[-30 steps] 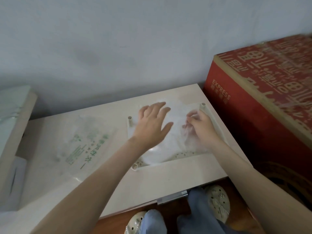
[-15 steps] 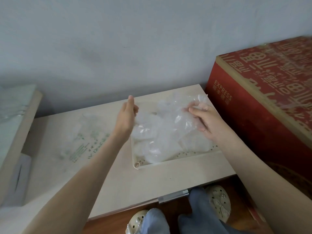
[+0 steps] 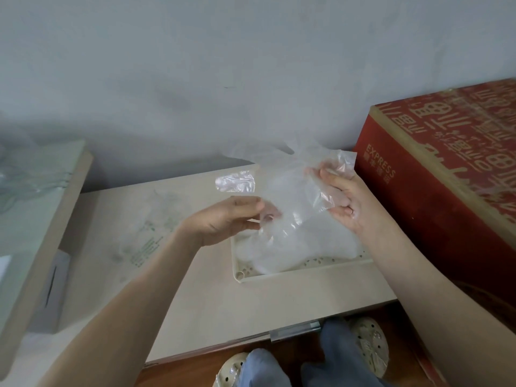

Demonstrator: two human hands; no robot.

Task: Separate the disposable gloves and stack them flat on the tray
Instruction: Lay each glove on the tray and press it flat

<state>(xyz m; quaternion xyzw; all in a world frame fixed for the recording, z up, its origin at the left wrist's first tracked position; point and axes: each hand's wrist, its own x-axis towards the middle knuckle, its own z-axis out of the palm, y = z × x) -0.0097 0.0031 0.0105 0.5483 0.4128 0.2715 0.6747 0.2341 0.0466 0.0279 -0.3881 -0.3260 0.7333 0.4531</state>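
Pale wooden tabletop [image 3: 251, 303], grey wall. Bunch of clear plastic disposable gloves [image 3: 293, 188] held above cream perforated plastic tray [image 3: 307, 270]. Left hand [image 3: 223, 222] pinching edge, right hand [image 3: 343, 199] fingers curled round bunch. More film flat on tray. Separation apparently midway.

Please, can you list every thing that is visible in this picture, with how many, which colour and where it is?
held gloves: number unclear, clear, above the tray between both hands
glove pile: one pile, clear whitish, in the tray
tray: 1, cream, perforated, on the table's right part
table: 1, beige, against the grey wall
printed bag: 1, clear with green print, flat on the table, left of the tray
red box: 1, red with gold characters, right of the table
pale box: 1, pale green and tan, far left
clogs: 2, cream, on the floor below
left hand: pinches the held gloves' left side
right hand: grips their right side
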